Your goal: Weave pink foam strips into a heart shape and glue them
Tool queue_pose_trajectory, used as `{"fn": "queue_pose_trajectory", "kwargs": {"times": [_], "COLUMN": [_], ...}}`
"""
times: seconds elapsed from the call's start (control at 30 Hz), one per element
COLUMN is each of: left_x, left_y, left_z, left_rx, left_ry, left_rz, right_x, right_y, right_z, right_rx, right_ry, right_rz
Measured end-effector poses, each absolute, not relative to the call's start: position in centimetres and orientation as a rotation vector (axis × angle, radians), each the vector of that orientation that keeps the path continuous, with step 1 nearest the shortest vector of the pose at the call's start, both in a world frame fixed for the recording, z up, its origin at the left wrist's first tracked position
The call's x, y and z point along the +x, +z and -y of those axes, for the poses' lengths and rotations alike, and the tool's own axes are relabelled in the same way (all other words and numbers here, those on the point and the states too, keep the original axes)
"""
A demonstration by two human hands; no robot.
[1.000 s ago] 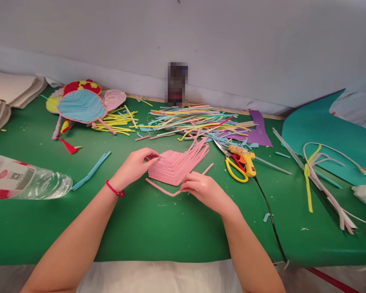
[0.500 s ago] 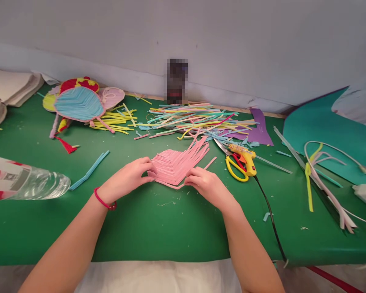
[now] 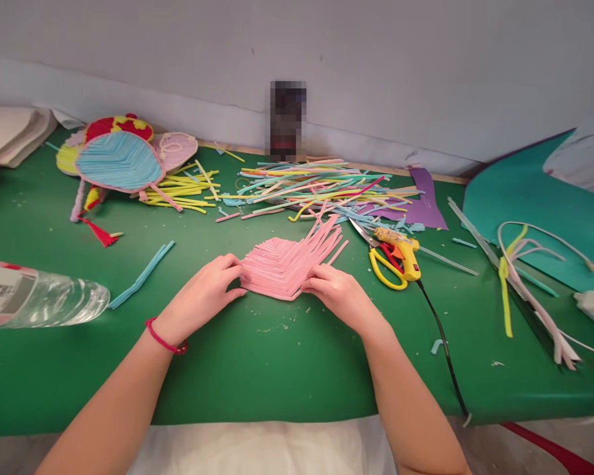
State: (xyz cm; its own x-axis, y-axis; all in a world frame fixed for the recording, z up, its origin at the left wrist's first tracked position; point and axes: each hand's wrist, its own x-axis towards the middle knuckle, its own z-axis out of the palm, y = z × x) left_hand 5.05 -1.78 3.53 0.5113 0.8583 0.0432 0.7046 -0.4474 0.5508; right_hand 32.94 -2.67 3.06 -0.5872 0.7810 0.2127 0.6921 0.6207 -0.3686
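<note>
The right hand (image 3: 339, 295) pinches the lower right edge of the pink pipe-cleaner panel (image 3: 274, 269) on the tabletop (image 3: 262, 369); the left hand (image 3: 205, 290) curls against its left edge, grip unclear. Scissors (image 3: 374, 262) lie nearby.

I am using a green table (image 3: 257, 376), and my pink strip piece (image 3: 277, 267) is lying on it. Behind that piece a heap of coloured strips (image 3: 317, 190) is sprawling; left of the piece, blue strips (image 3: 142, 276) and a clear bottle (image 3: 54, 300) are resting; right of it, yellow-handled scissors (image 3: 373, 243) and a yellow glue gun (image 3: 410, 259) are lying
</note>
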Motion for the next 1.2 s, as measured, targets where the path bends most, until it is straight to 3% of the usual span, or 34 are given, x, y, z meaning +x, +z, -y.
{"fn": "queue_pose_trajectory", "kwargs": {"times": [0.7,1.2], "left_x": [8.1,8.8], "left_y": [2.7,2.2], "left_z": [2.7,2.5], "left_rx": [2.465,2.484], "left_ry": [0.478,0.532], "left_rz": [-1.139,-1.143], "right_x": [32.7,35.0], "right_y": [2.7,2.3], "right_z": [2.4,1.2], "right_rx": [-1.182,-1.222], "right_ry": [0.315,0.565], "right_rz": [2.503,2.229]}}
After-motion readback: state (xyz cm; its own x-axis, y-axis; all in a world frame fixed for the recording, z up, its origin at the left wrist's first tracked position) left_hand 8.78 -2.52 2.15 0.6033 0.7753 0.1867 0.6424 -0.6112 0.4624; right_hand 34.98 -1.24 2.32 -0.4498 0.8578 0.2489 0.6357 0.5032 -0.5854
